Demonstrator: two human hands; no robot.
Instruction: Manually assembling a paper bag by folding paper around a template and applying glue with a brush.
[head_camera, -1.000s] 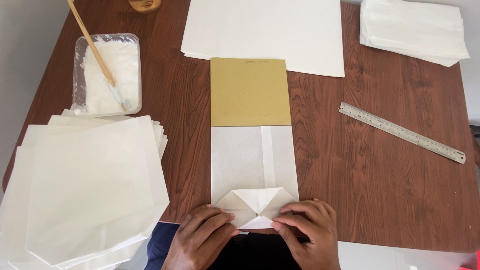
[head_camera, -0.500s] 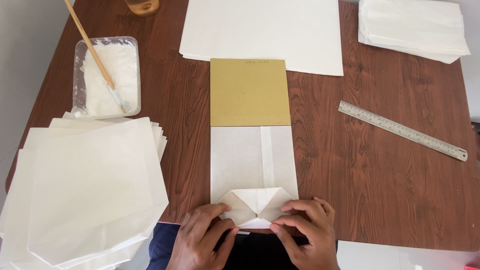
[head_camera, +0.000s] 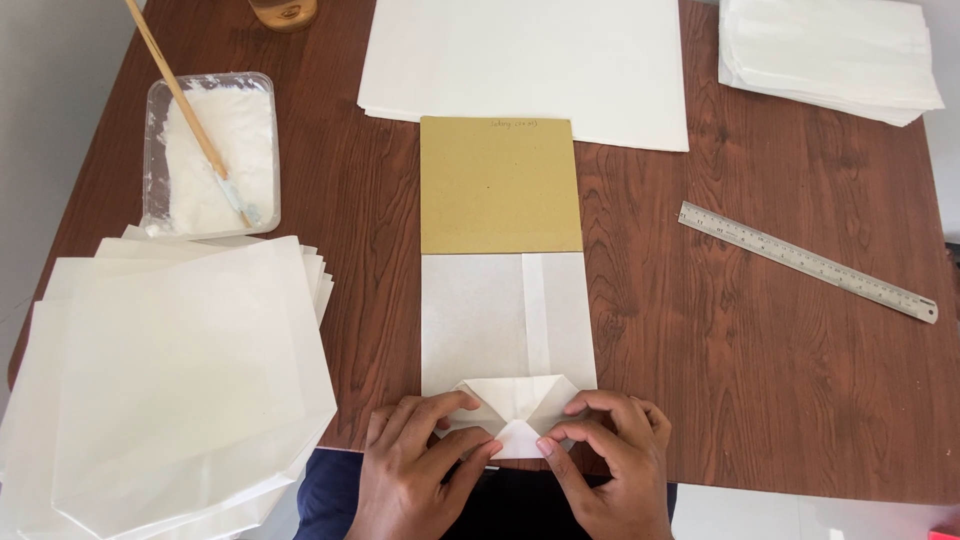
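Note:
A white paper bag (head_camera: 505, 320) lies flat on the brown wooden table (head_camera: 760, 350), with a tan cardboard sheet (head_camera: 500, 185) sticking out of its far end. The near end of the bag is folded into a diamond of flaps (head_camera: 517, 405). My left hand (head_camera: 420, 470) presses the left side of those flaps with its fingertips. My right hand (head_camera: 610, 460) presses the right side, fingers curled onto the lower flap. Both hands meet near the table's front edge.
A fanned pile of white paper sheets (head_camera: 170, 390) fills the near left. A clear tray of white paste (head_camera: 212, 150) with a wooden brush (head_camera: 190, 110) sits at far left. Large white sheets (head_camera: 530, 60), a stack of finished bags (head_camera: 825, 55) and a steel ruler (head_camera: 805, 262) lie beyond.
Both hands have shifted slightly inward on the folded end, fingertips now closer together on the lower flap. The bag and cardboard have not moved.

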